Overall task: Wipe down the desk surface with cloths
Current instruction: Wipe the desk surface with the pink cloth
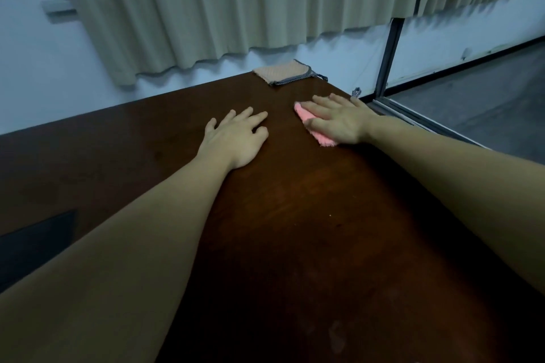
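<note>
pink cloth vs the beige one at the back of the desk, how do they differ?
The pink cloth lies pressed under the right hand; the beige cloth lies untouched at the far edge. The pink cloth looks fuzzy and plain-edged; the beige cloth has dark dotted trim. Both lie flat on the desk.

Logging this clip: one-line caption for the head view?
Right hand presses a pink cloth flat on the dark desk; left hand rests bare beside it.
</note>
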Demonstrator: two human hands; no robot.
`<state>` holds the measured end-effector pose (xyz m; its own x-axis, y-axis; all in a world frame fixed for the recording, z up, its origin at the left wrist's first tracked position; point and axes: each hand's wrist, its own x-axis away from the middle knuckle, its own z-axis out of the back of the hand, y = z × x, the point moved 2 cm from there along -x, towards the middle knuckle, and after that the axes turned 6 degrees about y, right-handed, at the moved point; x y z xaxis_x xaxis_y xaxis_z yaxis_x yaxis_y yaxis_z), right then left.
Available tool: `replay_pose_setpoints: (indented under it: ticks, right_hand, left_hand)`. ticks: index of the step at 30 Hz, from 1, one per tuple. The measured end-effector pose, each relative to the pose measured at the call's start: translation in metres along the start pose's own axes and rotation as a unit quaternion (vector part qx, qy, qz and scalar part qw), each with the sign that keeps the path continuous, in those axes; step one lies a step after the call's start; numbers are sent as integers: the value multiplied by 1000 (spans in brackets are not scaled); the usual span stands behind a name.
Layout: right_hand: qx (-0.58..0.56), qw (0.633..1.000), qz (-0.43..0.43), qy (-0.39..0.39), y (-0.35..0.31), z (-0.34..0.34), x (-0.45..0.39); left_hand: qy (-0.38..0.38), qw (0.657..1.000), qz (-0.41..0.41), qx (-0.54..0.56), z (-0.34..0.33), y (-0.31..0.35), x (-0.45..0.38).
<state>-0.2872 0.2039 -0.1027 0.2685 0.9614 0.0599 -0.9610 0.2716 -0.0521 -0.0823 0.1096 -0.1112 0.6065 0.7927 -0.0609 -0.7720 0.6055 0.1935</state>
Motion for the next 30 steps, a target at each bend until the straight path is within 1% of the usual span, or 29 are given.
replay_pose_setpoints:
  ticks: [2, 6, 8, 10, 12, 17, 19, 21, 23, 24, 26, 30]
  right_hand:
    - [5, 1000, 25, -6, -8, -1, 21]
    - [7, 995, 102, -14, -24, -6, 75]
    - [9, 992, 122, -20, -24, -8, 90]
    - [7, 993, 120, -21, -20, -7, 86]
    - [20, 994, 109, -12, -15, -6, 65]
    - [7, 1000, 22, 10, -7, -2, 0]
    - [6, 1000, 9, 11, -12, 0, -6]
    - [6, 1000, 9, 5, -19, 1, 4]
    - [11, 1000, 25, 0, -28, 2, 25]
    - [15, 999, 40, -5, -33, 1, 39]
    - [17, 997, 79, -15, -44, -2, 72]
    - [25, 988, 151, -28, -57, -9, 130]
  left_hand:
    - [1, 1000, 2, -3, 0, 0, 0]
    - [9, 1000, 2, 0, -1, -1, -1]
    - [11, 1000, 1, 1, -1, -1, -1]
    - [11, 1000, -1, -2, -1, -1, -2]
    - [10, 1000, -2, -4, 0, -1, -3]
    - [22, 1000, -1, 8, 0, 0, -2]
    - [50, 998, 1, 22, 3, 2, 1]
    - [102, 994, -10, 24, 8, 5, 10]
    - [157, 987, -28, 20, 15, 8, 21]
    - [167, 985, -33, 22, 19, 8, 27]
    - [147, 988, -28, 34, 25, 6, 39]
    - [61, 997, -6, 43, 31, -8, 65]
